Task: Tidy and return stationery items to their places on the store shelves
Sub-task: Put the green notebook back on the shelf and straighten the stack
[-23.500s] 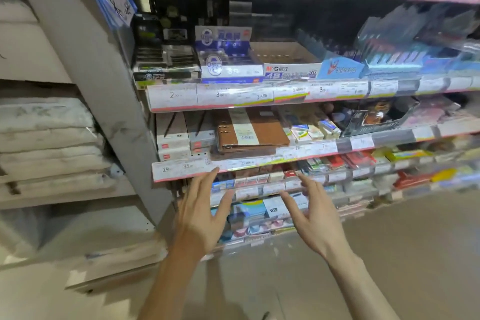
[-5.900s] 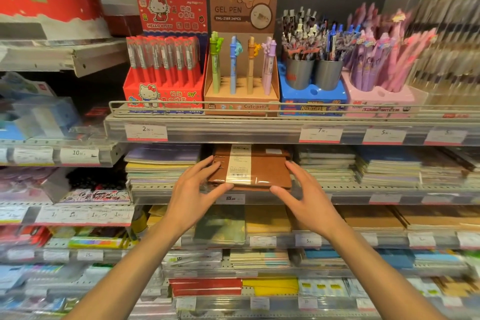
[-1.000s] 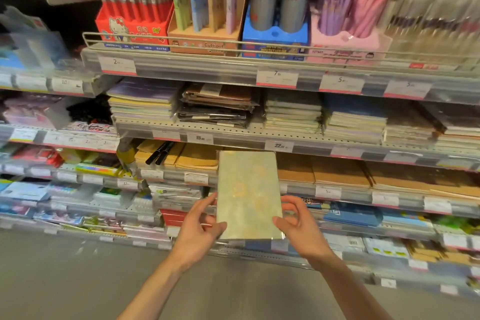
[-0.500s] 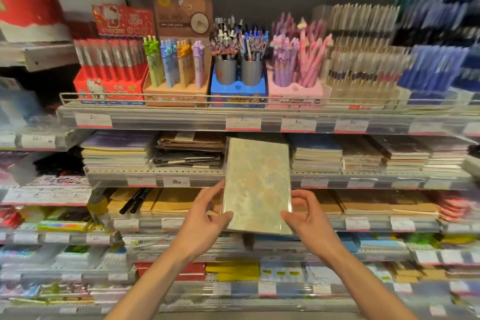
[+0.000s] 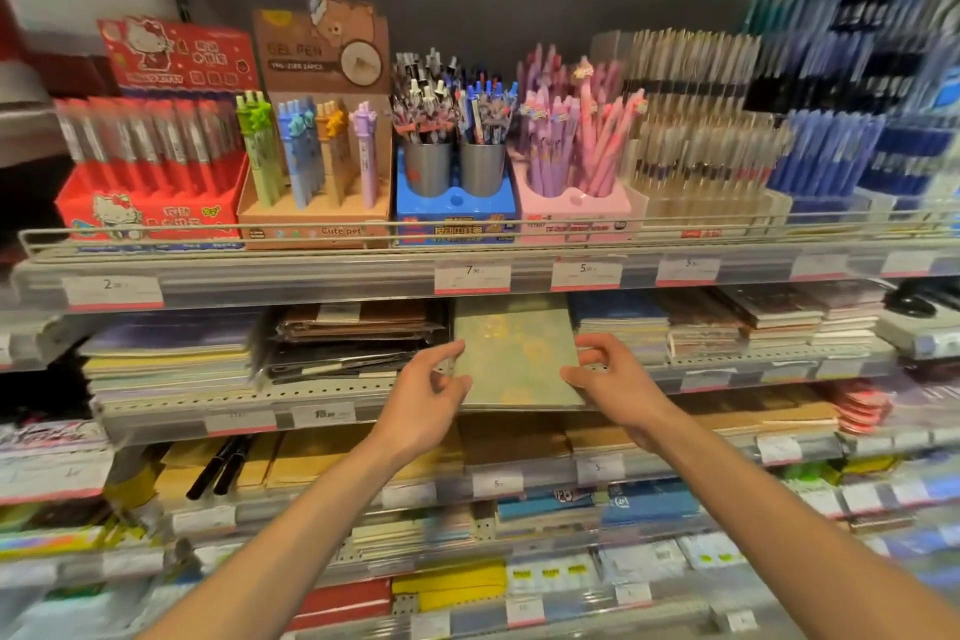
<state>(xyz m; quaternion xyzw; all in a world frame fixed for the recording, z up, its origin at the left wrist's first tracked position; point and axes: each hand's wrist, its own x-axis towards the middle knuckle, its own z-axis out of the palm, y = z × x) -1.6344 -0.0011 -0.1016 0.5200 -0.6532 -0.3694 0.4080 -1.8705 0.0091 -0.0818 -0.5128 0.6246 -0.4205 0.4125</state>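
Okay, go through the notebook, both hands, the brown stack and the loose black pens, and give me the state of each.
Green notebook: lying in the shelf gap, front edge overhanging.
Left hand: fingers loosely curled at the notebook's left edge.
Right hand: fingers curled at its right edge.
Brown notebook stack: piled, slightly askew.
Black pens: lying loose on a lower shelf.
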